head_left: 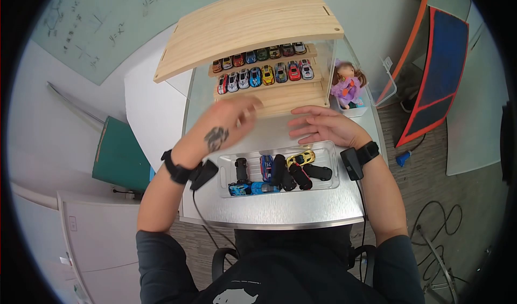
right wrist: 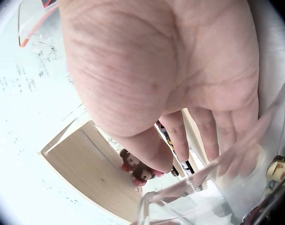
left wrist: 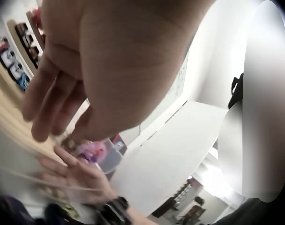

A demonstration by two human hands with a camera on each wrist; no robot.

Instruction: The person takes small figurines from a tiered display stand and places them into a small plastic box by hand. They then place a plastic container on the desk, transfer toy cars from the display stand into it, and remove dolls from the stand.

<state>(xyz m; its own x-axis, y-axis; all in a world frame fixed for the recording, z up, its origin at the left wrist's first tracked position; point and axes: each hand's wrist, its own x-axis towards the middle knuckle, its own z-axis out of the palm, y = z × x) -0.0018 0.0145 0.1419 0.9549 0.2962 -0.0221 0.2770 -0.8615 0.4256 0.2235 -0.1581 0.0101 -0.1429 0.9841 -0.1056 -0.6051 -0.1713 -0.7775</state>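
Clear tray (head_left: pixel 333 170) holds jumbled toy cars (head_left: pixel 277 173).

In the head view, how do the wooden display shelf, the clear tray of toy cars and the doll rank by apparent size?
1. wooden display shelf, though it is nearest the camera
2. clear tray
3. doll

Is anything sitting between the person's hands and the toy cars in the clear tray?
Nothing visible. Both the left hand and the right hand hover open just beyond the tray, whose top is uncovered, so the toy cars lie exposed.
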